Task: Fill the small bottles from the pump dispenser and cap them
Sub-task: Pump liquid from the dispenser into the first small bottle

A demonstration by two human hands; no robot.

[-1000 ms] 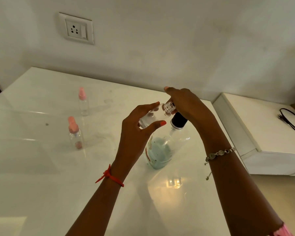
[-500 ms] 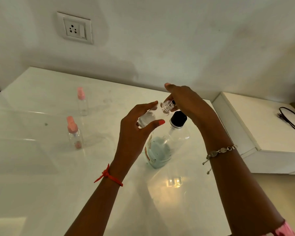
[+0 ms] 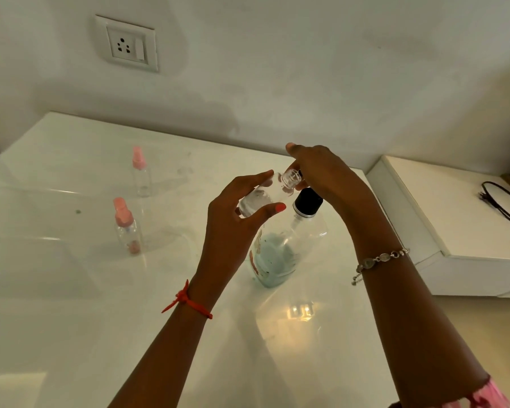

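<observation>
moved: right hand point(image 3: 327, 175) higher over dispenser point(image 3: 280, 254), black collar point(image 3: 306, 201) barer | left hand point(image 3: 233, 228) pinches open bottle point(image 3: 259, 198), tilted, mouth under right hand, whose grip I cannot tell | done: near bottle point(image 3: 124, 225), far bottle point(image 3: 140, 175) capped on table point(image 3: 71, 290) | todo: fill, cap this one

wall socket point(image 3: 126, 43), white table point(image 3: 56, 304), side cabinet point(image 3: 439, 207), black cable point(image 3: 504, 212)

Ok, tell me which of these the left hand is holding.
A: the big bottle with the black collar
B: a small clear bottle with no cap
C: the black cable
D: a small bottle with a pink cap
B: the left hand grips a small clear bottle, tilted, with its threaded neck bare; the pump bottle stands on the table below it.
</observation>
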